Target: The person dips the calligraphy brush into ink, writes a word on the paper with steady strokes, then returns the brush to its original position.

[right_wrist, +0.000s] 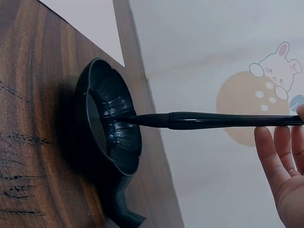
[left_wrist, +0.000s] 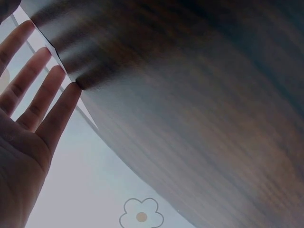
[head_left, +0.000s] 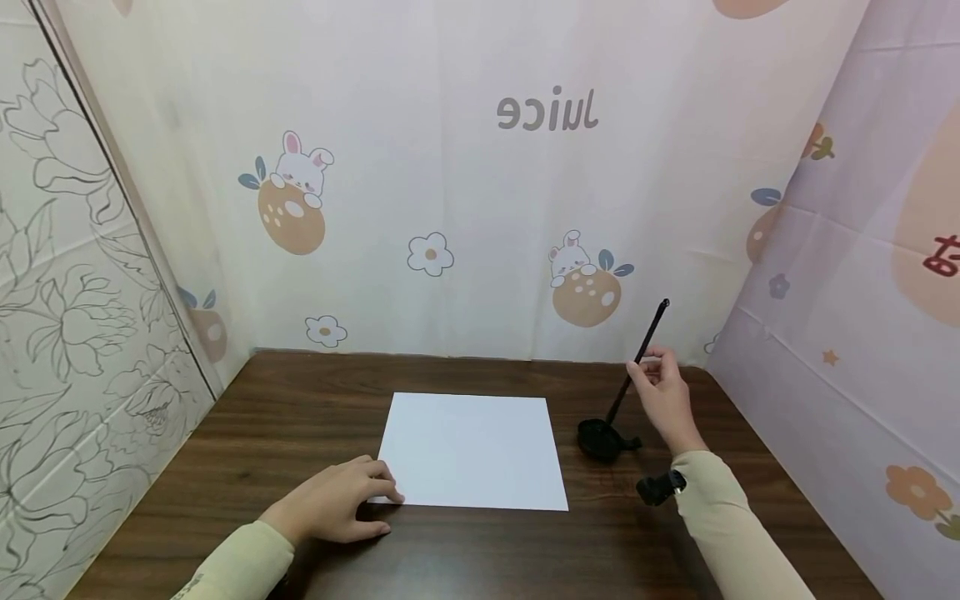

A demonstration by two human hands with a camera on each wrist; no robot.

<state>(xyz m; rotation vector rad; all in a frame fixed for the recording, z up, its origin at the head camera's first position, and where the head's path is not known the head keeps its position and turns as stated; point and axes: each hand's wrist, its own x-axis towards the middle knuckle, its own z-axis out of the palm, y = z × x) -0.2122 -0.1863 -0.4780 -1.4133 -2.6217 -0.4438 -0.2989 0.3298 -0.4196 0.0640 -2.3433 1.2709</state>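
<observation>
My right hand [head_left: 663, 398] pinches a black calligraphy brush [head_left: 650, 333] partway up its handle. The brush leans, its top toward the back and right. In the right wrist view the brush's dark tip [right_wrist: 142, 119] reaches into a black, flower-shaped ink dish [right_wrist: 128, 154] with a curved handle, touching or near its inner wall. Dark liquid seems to lie in the dish's bottom. A white sheet of paper [head_left: 472, 450] lies flat left of the dish. With its fingers spread, my left hand [head_left: 337, 502] rests at the sheet's near left corner.
The brown wooden table [head_left: 465, 554] ends at a pale printed curtain [head_left: 442, 183] behind; printed cloths also hang on the left and right. A black strap device [head_left: 658, 487] sits at the right wrist. Dark marks [right_wrist: 23, 190] show on the wood near the dish.
</observation>
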